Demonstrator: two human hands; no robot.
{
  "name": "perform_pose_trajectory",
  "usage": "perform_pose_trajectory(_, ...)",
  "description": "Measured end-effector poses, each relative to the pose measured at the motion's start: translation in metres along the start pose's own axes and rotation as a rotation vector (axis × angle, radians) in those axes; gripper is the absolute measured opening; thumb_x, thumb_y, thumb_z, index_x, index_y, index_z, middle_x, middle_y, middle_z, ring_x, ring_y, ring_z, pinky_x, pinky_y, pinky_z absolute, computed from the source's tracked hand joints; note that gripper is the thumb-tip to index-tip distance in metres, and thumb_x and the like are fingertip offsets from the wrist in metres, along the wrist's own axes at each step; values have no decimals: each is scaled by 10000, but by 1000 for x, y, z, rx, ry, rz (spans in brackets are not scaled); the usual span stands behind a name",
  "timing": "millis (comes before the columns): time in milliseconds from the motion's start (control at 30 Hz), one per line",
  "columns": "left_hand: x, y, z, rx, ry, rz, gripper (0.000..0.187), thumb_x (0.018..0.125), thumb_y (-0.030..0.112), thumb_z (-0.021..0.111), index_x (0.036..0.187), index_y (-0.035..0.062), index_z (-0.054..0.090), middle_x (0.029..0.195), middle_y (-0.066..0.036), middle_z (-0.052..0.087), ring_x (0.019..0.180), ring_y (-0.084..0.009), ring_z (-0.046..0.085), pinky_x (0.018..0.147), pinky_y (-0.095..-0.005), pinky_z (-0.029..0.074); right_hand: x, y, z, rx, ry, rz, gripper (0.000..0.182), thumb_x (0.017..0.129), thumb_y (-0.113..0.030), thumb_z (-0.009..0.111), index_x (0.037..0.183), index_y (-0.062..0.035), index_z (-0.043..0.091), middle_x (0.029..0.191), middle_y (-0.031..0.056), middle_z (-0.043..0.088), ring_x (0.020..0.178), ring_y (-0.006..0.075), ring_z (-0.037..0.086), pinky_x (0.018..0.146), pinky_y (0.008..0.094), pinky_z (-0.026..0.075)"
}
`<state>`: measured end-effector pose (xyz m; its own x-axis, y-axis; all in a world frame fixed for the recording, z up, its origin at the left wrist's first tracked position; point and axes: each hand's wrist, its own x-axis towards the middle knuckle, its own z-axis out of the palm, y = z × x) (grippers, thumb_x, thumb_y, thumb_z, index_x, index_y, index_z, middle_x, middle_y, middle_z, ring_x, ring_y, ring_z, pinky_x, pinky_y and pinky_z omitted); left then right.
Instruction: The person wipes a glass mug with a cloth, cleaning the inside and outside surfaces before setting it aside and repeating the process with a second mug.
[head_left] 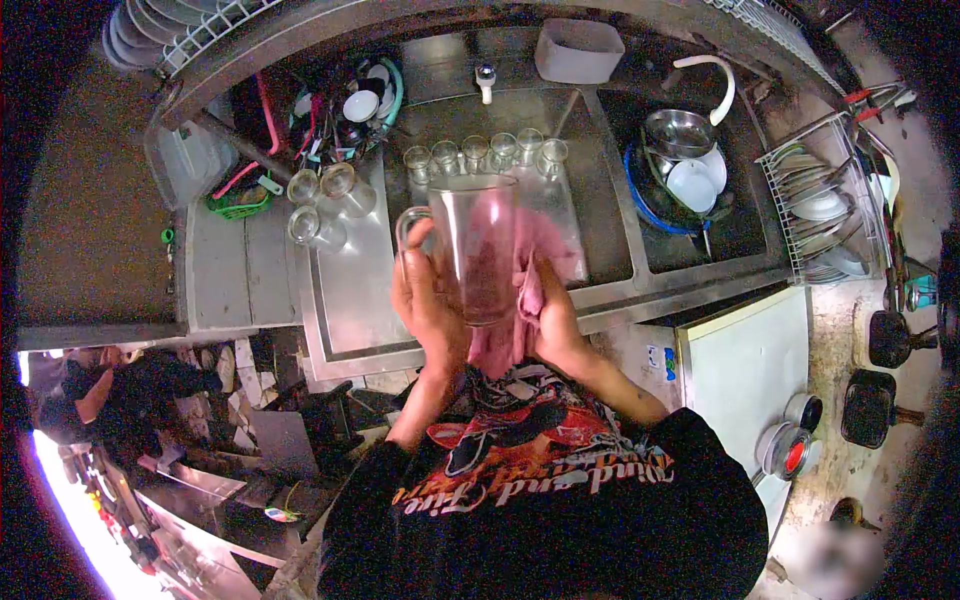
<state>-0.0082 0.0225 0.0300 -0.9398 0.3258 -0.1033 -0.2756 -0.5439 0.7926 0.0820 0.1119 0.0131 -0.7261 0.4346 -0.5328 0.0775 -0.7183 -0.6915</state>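
A large clear glass mug (pixel 470 245) stands nearly upright in front of my chest, over the steel sink. My left hand (pixel 425 295) grips it on the left side, its fingers around the handle and wall. My right hand (pixel 556 318) is closed on a pink cloth (pixel 545 245) and presses it to the mug's right side. More of the cloth shows through the glass and hangs below it. Beyond the mug, several small glasses (pixel 475 153) form a row on the steel surface. Larger glass vessels (pixel 347 190) are grouped at the left.
At the right, a blue basin (pixel 640 205) holds bowls and a metal pan. A wire rack (pixel 785 205) of plates stands beyond it. A faucet (pixel 486 82) and a plastic tub (pixel 580 52) are at the back. A green basket (pixel 240 207) sits left; another person (pixel 95 395) appears at lower left.
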Motion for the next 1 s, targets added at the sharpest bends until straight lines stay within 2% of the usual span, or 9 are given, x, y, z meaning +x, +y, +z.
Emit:
perform_pose_trajectory(267, 1, 10, -5, 420, -109, 4, 223, 899, 150, 495, 1019, -34, 538, 1011, -92, 551, 910, -154, 518, 813, -259, 412, 18, -3, -16, 421, -502, -213, 272, 909, -289, 463, 906, -56, 603, 754, -6, 560, 678, 115, 518, 642, 267, 428)
perform_pose_trajectory(333, 2, 5, -2, 428, -150, 170, 367, 881, 139, 508, 1195, 1, 377, 1143, -119, 442, 1019, -186, 452, 849, -306, 409, -1, -11, 9, -236, 160, -647, 299, 876, -311, 533, 970, -30, 570, 837, 47, 572, 780, 136, 532, 712, 249, 416)
perform_pose_trajectory(367, 3, 3, -1, 431, -175, 254, 479, 873, 134, 514, 1283, 18, 296, 1209, -132, 387, 1073, -202, 419, 867, -330, 408, -2, -9, 1, -311, 177, -562, 418, 864, -259, 562, 1160, 21, 471, 1088, 110, 531, 1014, 182, 494, 880, 301, 379)
perform_pose_trajectory(467, 5, 15, 6, 488, -206, 123, 782, 804, 226, 623, 1373, 64, 111, 1278, -158, 322, 1153, -257, 386, 933, -388, 377, 8, 13, -24, -652, 271, -679, 483, 843, -255, 590, 1202, 22, 422, 1159, 118, 489, 1072, 191, 466, 889, 314, 378)
perform_pose_trajectory(600, -4, -5, 18, 321, -349, 332, 1091, 665, 380, 745, 1392, 107, -21, 1346, -164, 240, 1221, -311, 327, 977, -435, 338, 6, 17, -22, -934, 316, -1116, 601, 597, -230, 723, 1088, -21, 448, 996, 119, 525, 925, 238, 520, 763, 338, 431)
perform_pose_trajectory(700, 5, -8, 18, 115, -223, 264, 1291, 474, 528, 805, 1386, 130, -16, 1388, -176, 196, 1247, -354, 289, 980, -484, 325, -4, 28, -19, -704, 264, -1039, 472, 566, -157, 699, 989, -39, 525, 941, 112, 547, 850, 262, 544, 716, 340, 448)
perform_pose_trajectory(800, 7, -1, 16, -27, -220, 142, 1267, 479, 543, 797, 1386, 145, 6, 1391, -182, 194, 1246, -362, 288, 979, -485, 326, 0, 30, -21, -465, -11, -1054, 623, 693, -151, 694, 1216, 8, 394, 1144, 122, 489, 1067, 250, 465, 874, 353, 392)
perform_pose_trajectory(867, 3, 6, 21, -42, -216, 282, 1222, 505, 544, 785, 1387, 154, 34, 1391, -188, 200, 1240, -364, 297, 980, -488, 321, -3, 16, -19, -549, 107, -603, 645, 788, -183, 616, 1284, 65, 286, 1286, 163, 346, 1189, 217, 348, 955, 351, 318)
perform_pose_trajectory(1000, -7, -13, -2, -91, -296, -75, 1091, 568, 591, 695, 1374, 124, 127, 1378, -194, 238, 1215, -353, 336, 981, -464, 328, 10, 25, -15, -573, 130, -708, 502, 766, -240, 623, 1156, 25, 449, 1146, 136, 479, 1075, 228, 459, 890, 377, 375)
